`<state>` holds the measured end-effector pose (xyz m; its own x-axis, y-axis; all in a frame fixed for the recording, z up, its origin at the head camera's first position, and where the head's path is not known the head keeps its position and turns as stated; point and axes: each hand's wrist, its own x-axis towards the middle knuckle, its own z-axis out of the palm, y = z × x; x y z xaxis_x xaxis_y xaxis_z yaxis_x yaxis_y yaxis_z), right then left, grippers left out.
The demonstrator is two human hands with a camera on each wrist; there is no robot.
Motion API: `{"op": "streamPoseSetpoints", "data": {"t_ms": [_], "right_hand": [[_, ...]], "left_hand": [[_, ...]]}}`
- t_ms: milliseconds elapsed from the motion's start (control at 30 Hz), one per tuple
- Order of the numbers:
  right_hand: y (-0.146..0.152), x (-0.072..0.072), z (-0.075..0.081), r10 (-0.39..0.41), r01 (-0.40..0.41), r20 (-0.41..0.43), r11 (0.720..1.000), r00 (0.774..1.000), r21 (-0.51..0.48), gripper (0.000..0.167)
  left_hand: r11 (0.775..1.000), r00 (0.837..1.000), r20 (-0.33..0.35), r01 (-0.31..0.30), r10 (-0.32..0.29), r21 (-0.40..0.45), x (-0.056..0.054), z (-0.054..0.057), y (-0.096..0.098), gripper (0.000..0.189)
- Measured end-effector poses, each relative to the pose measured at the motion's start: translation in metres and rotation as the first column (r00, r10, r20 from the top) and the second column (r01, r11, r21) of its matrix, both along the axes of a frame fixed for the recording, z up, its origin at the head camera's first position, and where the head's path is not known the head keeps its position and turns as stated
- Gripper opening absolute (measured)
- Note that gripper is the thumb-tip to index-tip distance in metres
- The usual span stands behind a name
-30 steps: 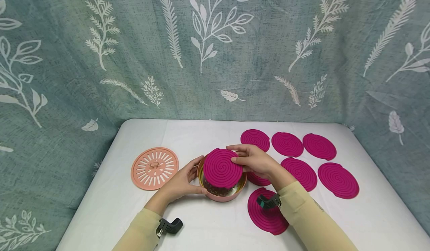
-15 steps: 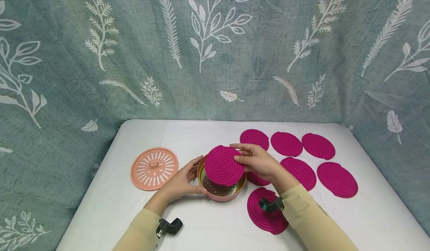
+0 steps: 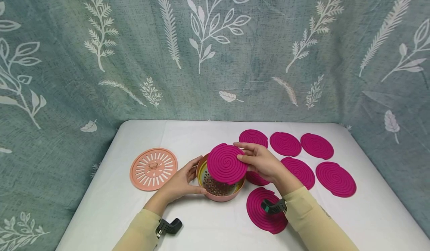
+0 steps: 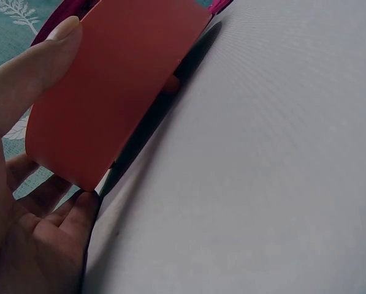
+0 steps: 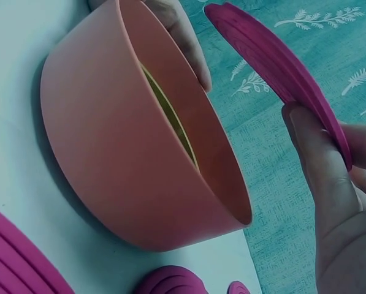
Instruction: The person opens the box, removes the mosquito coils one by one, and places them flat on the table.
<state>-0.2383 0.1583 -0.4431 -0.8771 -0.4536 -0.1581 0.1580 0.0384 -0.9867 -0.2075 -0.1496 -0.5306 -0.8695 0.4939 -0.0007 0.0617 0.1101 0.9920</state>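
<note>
In the head view a magenta spiral mosquito coil (image 3: 227, 164) hangs tilted over a round pink bowl-shaped coil holder (image 3: 218, 198). My right hand (image 3: 262, 165) pinches the coil at its right edge, thumb on one face and fingers behind, as the right wrist view shows of the coil (image 5: 281, 67). My left hand (image 3: 179, 183) grips the holder from the left. In the left wrist view its thumb lies on the holder's wall (image 4: 115, 79), with the other fingers around the far side. Inside the holder show a yellow ring (image 5: 170, 116) and a brown-speckled bottom (image 3: 215, 185), partly hidden by the coil.
On the white table, the slotted pink lid (image 3: 153, 169) with a small ring handle lies left of the holder. Several more magenta coils (image 3: 336, 179) lie flat to the right, one (image 3: 265, 215) beneath my right wrist. A leaf-patterned curtain (image 3: 215, 105) stands behind the table.
My right hand has moved slightly up and to the right with the coil, so more of the holder's speckled bottom shows. My left hand has stayed on the holder.
</note>
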Motion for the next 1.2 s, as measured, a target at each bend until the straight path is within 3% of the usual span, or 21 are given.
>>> {"op": "streamPoseSetpoints", "data": {"t_ms": [500,1200], "right_hand": [[0.020,0.013,0.006,-0.043,0.041,-0.029,0.998,0.999,-0.045,0.055],[0.082,0.045,-0.007,-0.131,0.126,-0.046,0.987,0.990,-0.096,0.060]], "left_hand": [[1.000,1.000,-0.019,-0.001,0.001,-0.007,-0.001,-0.002,0.001,0.115],[1.000,1.000,-0.003,-0.010,0.010,0.003,0.001,-0.001,0.001,0.115]]}}
